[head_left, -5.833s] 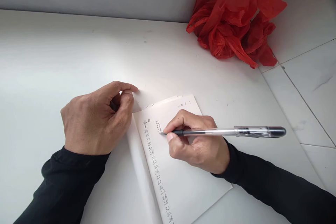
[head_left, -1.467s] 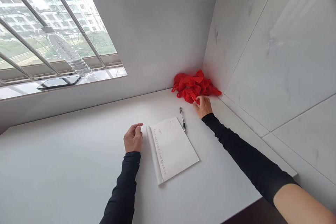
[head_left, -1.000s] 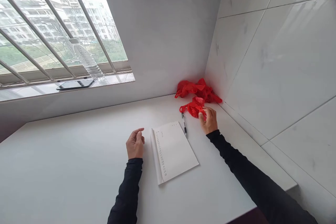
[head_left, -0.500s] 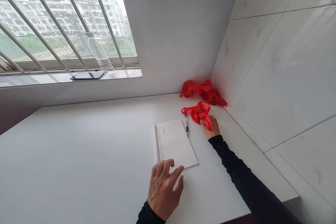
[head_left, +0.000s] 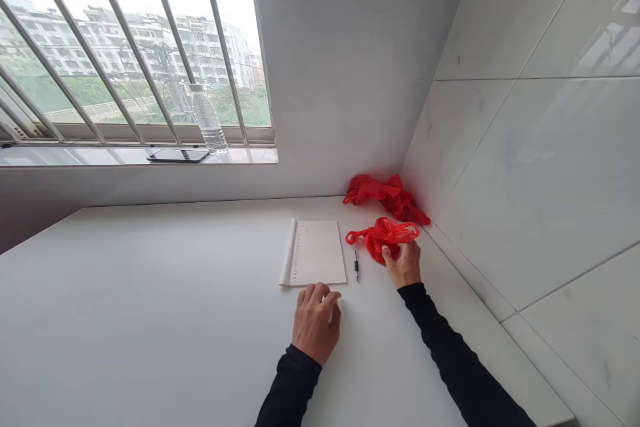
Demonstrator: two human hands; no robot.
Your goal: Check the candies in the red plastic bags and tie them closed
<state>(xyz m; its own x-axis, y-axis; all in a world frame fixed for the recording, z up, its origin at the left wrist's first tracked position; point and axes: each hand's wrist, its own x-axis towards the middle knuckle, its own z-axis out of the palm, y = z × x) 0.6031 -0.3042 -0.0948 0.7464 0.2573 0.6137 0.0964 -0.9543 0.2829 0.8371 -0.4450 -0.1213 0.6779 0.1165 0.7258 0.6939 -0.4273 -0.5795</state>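
Observation:
My right hand (head_left: 405,265) grips the near right side of a crumpled red plastic bag (head_left: 383,237), with the thumb on its front. A handle loop of the bag sticks out to the left. My left hand (head_left: 317,320) rests by the near edge of an open notebook (head_left: 320,253). Its fingers are loosely bent and nothing shows in them. The notebook's cover is folded back along the left, and small writing runs down the page. Between notebook and bag lies a black and clear pen (head_left: 357,267), apart from both.
Another red plastic bag (head_left: 385,195) lies crumpled in the corner against the wall. A clear water bottle (head_left: 210,123) and a dark flat tablet or phone (head_left: 177,156) are on the windowsill (head_left: 253,155). A tiled wall (head_left: 550,180) bounds the white table (head_left: 150,293) on the right.
The notebook has shifted away from me and leftward off the pen, and now sits straighter. My left hand has drawn its fingers closer together. The red bag in my right hand has changed shape.

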